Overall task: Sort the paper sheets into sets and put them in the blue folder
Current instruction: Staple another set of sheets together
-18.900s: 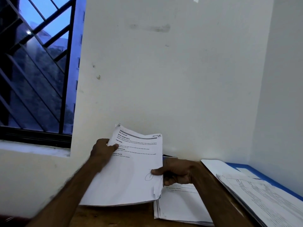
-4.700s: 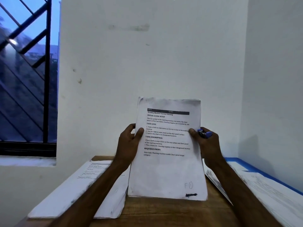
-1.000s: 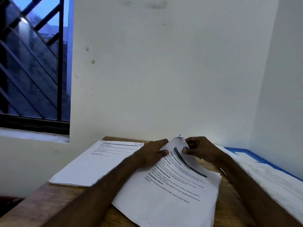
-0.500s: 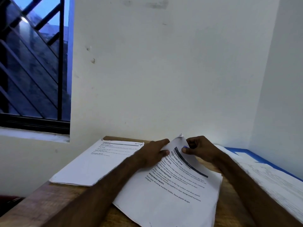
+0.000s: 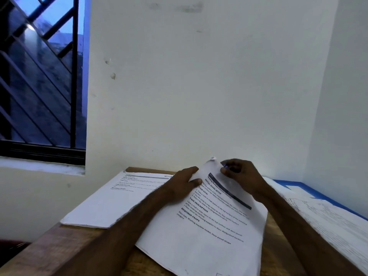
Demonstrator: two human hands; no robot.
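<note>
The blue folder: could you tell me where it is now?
Head view, far right: the blue folder lies against the right-hand wall, under printed white sheets.

A single head-worn wide-angle view is given, aimed forward and slightly down. The worktop (image 5: 75,238) is taken in at close range across the lower frame, with the left hand (image 5: 185,182) and right hand (image 5: 241,176) at lower centre. The wall (image 5: 199,96) fills the middle, and a barred window (image 5: 39,76) the upper left.
</note>
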